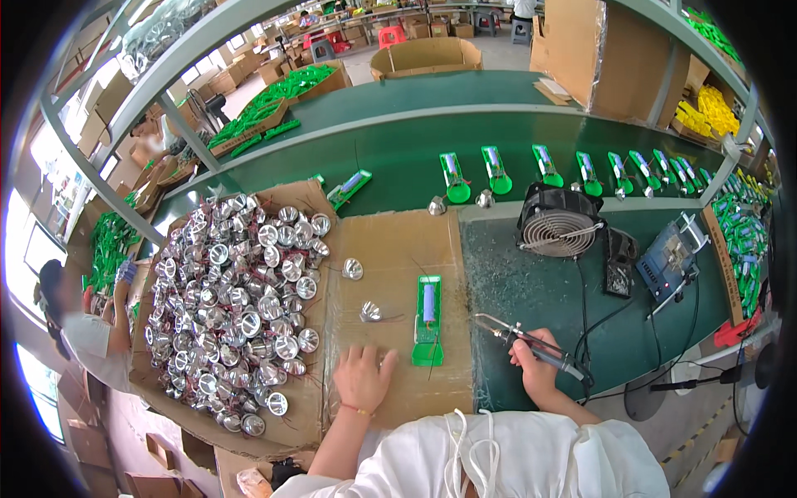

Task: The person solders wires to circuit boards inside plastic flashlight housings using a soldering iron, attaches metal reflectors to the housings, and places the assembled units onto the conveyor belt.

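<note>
Near-left of the green casing [428, 328] lying on cardboard [390, 249], the left hand [363, 379] rests spread, seemingly empty, while right of the casing the right hand [538, 379] grips a soldering iron [550, 353] pen-fashion, apparently for control, with loose reflectors [370, 312] left, likely for reach, and a fan [560, 232] beyond-right.

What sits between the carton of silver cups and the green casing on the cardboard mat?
In the head view, two loose silver cups lie there on the cardboard mat, with the left hand nearer the person.
</note>
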Action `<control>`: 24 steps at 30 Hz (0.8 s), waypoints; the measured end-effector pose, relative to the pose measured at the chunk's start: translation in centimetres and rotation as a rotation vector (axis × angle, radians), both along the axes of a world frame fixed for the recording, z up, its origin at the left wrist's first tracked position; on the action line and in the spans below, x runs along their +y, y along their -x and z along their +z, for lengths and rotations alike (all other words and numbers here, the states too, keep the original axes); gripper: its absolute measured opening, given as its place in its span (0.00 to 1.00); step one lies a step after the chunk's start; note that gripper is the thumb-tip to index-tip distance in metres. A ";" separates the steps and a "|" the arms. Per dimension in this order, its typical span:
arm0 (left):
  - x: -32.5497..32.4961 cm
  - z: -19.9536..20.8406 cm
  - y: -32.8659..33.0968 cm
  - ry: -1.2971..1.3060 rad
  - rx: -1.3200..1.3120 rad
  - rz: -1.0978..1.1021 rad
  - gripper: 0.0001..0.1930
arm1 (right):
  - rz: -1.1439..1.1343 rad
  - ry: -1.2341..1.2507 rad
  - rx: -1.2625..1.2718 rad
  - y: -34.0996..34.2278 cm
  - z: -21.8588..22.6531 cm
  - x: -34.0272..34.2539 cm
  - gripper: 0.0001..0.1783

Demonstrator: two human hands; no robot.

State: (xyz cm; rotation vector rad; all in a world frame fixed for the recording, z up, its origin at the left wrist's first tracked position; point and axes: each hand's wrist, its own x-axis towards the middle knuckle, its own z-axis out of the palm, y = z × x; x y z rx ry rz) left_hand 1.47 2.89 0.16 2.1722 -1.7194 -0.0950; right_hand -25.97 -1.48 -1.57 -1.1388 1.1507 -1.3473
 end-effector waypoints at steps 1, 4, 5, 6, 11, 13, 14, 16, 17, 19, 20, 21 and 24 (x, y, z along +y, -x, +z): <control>-0.8 -0.2 0.0 0.106 -0.032 -0.063 0.15 | 0.000 -0.001 0.005 0.0 0.1 0.1 0.08; -2.4 0.7 1.4 0.037 0.013 -0.055 0.15 | -0.016 0.021 0.015 -0.1 0.6 0.3 0.06; -3.1 1.0 1.5 -0.022 0.043 -0.047 0.14 | -0.026 0.033 0.046 -0.1 0.6 0.3 0.06; -3.6 1.2 1.3 -0.081 0.073 -0.034 0.14 | -0.022 0.031 0.051 -0.1 0.5 0.2 0.06; -3.5 0.4 0.3 -0.015 0.057 -0.243 0.06 | -0.015 0.018 0.025 -0.2 0.9 0.6 0.07; -3.2 0.0 -0.3 0.008 0.012 -0.308 0.05 | -0.015 -0.012 0.025 -0.1 0.9 0.5 0.08; -2.9 0.1 -0.6 0.084 0.060 -0.305 0.04 | -0.005 -0.003 0.028 -0.2 0.8 0.7 0.08; -2.9 0.9 -0.2 0.160 0.118 -0.307 0.05 | 0.004 -0.001 0.020 -0.3 0.9 0.7 0.09; -2.9 1.9 0.3 0.022 0.327 -0.187 0.06 | 0.013 0.015 0.007 -0.3 1.0 0.6 0.09; -2.7 2.5 0.8 -0.121 0.533 -0.058 0.07 | 0.049 0.053 0.013 -0.7 1.4 0.8 0.09; -2.6 2.4 0.9 -0.130 0.641 -0.017 0.07 | 0.083 0.097 0.016 -0.9 1.7 0.8 0.09; -2.6 2.4 1.0 -0.141 0.748 0.022 0.08 | 0.125 0.105 0.017 -1.0 1.8 0.9 0.10; -2.7 2.7 1.7 -0.178 0.863 0.081 0.07 | 0.264 0.161 0.149 -0.9 1.1 1.0 0.09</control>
